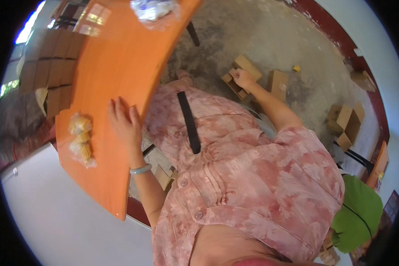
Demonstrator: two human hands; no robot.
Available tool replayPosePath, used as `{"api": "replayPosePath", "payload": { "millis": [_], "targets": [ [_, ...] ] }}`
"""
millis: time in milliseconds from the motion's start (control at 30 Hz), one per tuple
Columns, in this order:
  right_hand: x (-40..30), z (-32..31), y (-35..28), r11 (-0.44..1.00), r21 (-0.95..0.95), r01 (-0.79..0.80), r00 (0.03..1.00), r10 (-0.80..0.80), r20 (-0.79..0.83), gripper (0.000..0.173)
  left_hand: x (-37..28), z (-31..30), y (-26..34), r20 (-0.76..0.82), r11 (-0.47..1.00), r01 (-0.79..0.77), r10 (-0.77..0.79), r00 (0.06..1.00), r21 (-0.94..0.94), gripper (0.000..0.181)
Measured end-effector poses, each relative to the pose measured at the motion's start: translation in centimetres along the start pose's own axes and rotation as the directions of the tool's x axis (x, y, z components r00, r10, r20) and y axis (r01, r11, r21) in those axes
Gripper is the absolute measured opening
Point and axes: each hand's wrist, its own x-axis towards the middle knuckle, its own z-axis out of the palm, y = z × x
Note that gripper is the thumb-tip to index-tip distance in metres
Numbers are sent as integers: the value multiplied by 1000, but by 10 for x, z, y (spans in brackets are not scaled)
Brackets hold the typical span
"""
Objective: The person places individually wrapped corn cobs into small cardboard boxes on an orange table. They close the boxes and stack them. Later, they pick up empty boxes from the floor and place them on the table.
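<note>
My left hand [123,123] lies palm down on the orange table top [126,56], fingers apart, holding nothing; a pale bangle circles that wrist. To its left on the table are yellow pieces in clear plastic wrap [81,128], which look like corn. My right hand [244,79] reaches low on the other side, its fingers curled at the edge of an open cardboard box [249,66] near the floor. It seems to grip a flap or inner part of that box; the fingertips are partly hidden. A black strap [189,123] lies over the pink patterned clothing.
Clear plastic bags [156,11] lie at the table's far end. Stacked cardboard [53,63] stands beyond its left edge. More open boxes [350,123] and a small yellow object [296,68] are on the concrete floor. A person in green [357,214] is at lower right.
</note>
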Motion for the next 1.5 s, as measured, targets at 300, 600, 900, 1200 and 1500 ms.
{"api": "replayPosePath", "payload": {
  "millis": [300,600,900,1200,1500],
  "targets": [
    [-42,29,133,773,-252,-581,764,626,159,41,-1,-3,11,110,990,142,-142,984,3,49],
    [33,160,101,908,-172,-382,769,415,485,37,18,-9,36,212,969,110,-158,964,222,50],
    [53,174,87,894,-367,-255,677,436,592,45,17,-17,48,225,960,211,-250,942,182,50],
    [68,194,124,916,-302,-263,624,400,671,51,16,-12,33,192,974,157,-187,963,161,51],
    [61,176,72,819,-401,-410,575,574,583,63,26,-12,39,213,974,152,-187,959,170,50]
  ]
}}
